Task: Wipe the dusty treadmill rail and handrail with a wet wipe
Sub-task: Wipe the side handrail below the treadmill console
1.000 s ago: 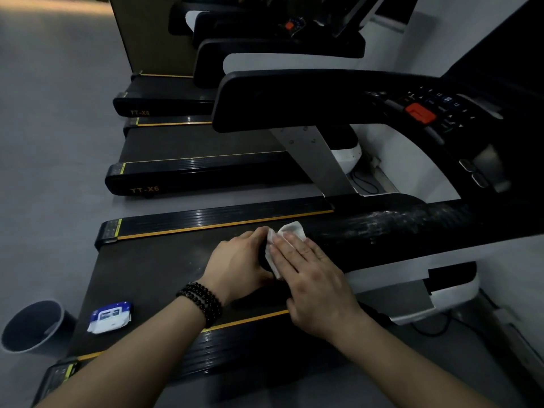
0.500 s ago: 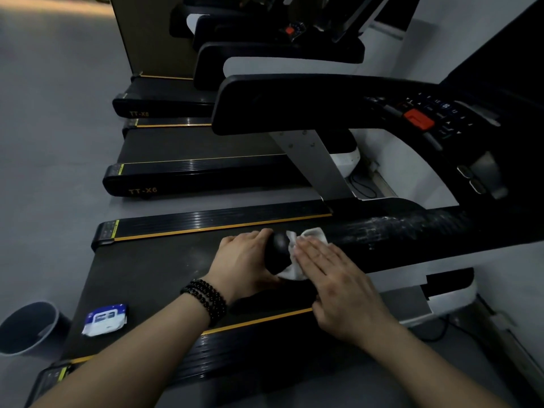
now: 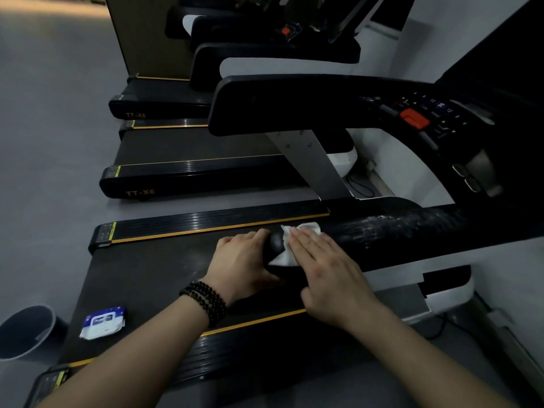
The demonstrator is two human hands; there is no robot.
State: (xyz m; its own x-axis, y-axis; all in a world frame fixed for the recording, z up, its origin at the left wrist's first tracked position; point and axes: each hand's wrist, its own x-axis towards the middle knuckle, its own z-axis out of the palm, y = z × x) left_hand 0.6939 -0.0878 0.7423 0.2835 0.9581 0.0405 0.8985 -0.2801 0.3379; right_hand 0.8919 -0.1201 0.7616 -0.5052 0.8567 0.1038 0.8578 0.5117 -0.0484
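Note:
A thick black handrail point(image 3: 412, 234) runs from the console toward me, with pale dust streaks along its top further right. My right hand point(image 3: 329, 272) lies flat on a white wet wipe point(image 3: 306, 229), pressing it over the handrail near its rounded end. My left hand point(image 3: 244, 260), with a black bead bracelet on the wrist, cups that rounded end from the left. The treadmill's ribbed side rail point(image 3: 206, 220) with a yellow stripe runs along the far side of the dark belt point(image 3: 153, 269).
A blue-and-white wipe pack point(image 3: 103, 322) lies on the belt at the near left. A grey bin point(image 3: 26, 331) stands on the floor beside it. The console point(image 3: 426, 119) with an orange button sits upper right. More treadmills point(image 3: 176, 178) stand beyond.
My right hand has slid the wipe to the right along the handrail, away from its end. The left hand stays on the rail's end.

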